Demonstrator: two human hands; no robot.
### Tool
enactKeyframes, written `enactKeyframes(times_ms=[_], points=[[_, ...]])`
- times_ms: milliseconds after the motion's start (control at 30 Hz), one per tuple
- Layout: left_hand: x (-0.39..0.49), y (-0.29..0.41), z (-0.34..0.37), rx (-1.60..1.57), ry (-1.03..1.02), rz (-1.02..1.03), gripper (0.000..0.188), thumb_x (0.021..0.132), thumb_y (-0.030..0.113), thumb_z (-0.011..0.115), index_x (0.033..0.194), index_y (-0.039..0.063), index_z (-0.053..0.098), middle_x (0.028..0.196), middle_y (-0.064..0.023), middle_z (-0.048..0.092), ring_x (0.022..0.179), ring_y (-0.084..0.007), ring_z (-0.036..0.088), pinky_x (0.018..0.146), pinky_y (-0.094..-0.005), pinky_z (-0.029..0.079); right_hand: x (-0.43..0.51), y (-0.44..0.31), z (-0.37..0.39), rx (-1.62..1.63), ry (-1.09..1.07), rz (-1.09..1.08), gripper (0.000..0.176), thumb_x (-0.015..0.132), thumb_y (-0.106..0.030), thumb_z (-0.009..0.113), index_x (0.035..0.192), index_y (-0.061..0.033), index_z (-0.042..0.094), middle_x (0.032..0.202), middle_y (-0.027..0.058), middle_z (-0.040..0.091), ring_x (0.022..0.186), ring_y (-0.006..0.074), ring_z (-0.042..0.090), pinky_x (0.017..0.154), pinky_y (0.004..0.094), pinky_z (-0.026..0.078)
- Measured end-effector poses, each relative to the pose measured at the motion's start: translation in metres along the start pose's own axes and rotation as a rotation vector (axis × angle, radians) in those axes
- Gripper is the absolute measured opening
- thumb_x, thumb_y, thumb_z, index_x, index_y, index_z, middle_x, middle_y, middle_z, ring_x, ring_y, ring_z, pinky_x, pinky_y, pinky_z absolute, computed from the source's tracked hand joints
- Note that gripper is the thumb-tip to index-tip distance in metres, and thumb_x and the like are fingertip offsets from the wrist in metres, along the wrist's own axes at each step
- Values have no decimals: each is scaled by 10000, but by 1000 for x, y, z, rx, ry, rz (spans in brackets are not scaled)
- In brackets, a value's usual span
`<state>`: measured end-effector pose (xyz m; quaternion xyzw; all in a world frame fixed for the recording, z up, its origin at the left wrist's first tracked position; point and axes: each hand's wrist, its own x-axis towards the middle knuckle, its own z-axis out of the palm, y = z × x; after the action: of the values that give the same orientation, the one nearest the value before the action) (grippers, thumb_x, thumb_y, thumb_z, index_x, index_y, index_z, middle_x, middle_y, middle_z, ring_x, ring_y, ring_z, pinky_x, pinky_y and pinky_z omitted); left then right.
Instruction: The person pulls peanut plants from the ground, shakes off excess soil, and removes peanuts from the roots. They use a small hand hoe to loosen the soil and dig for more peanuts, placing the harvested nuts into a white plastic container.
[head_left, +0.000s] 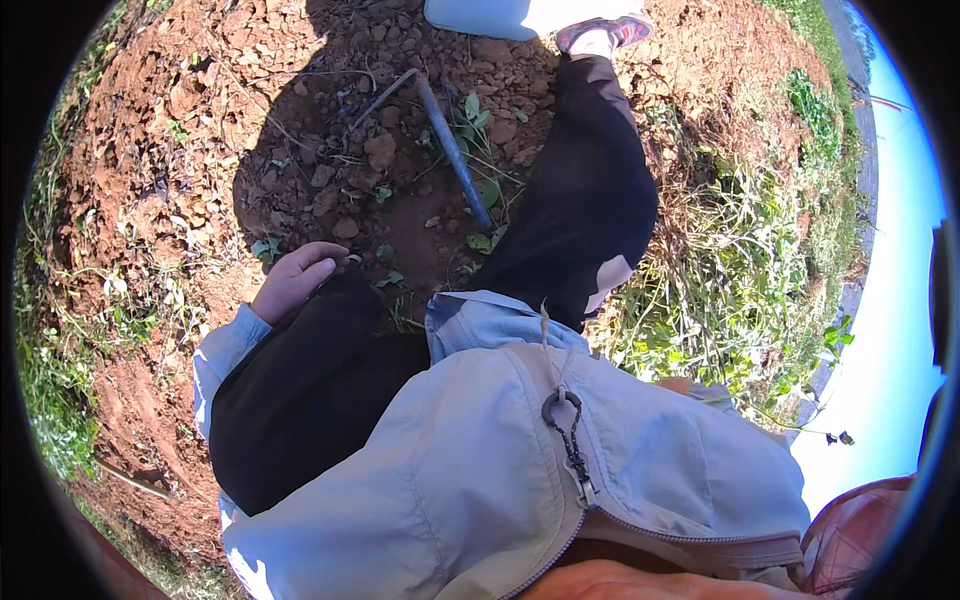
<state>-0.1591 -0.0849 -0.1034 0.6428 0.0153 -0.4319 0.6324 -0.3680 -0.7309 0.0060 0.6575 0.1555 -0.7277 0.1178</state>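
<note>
My left hand lies on my bent left knee, its fingers loosely curved and nothing visible in them. At the right side of my pale jacket, a sliver of skin shows beside a light cuff. It may be my right hand; the jacket hides nearly all of it. Between my legs, a small hand tool with a blue tubular handle lies on shaded soil. A thin bar joins its far end at a sharp angle, perhaps a hoe or sickle blade.
Past my outstretched right leg, my patterned shoe touches or nearly touches a white container or sack. Cloddy reddish soil spreads ahead. Dry stems and green plants lie to the right, weeds to the left.
</note>
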Motion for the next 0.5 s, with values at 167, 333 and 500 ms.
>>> enactKeyframes(times_ms=[167, 333, 500], points=[[-3, 4, 0, -68, 27, 18, 337, 922, 177, 467, 1188, -26, 498, 1150, -107, 561, 1037, -165, 543, 930, -304, 424, -17, 14, -102, 1271, 1022, 91, 379, 909, -212, 476, 1254, -57, 455, 1190, 133, 546, 1052, 248, 552, 911, 360, 438], [-5, -9, -5, -30, 28, 55, 333, 920, 181, 468, 1183, -20, 504, 1128, -108, 577, 1042, -164, 552, 922, -297, 427, -126, 3, -245, 1706, 1970, -1301, 449, 924, -300, 487, 1300, -74, 394, 1238, 145, 507, 1083, 254, 528, 900, 393, 449], [-7, -10, -7, 136, 138, 69, 324, 909, 184, 487, 1170, -3, 532, 1080, -101, 610, 1035, -171, 570, 906, -297, 437, -17, -119, -365, 1458, 1044, -1136, 400, 925, -219, 489, 1251, 5, 428, 1191, 159, 539, 1078, 245, 546, 859, 321, 469]])
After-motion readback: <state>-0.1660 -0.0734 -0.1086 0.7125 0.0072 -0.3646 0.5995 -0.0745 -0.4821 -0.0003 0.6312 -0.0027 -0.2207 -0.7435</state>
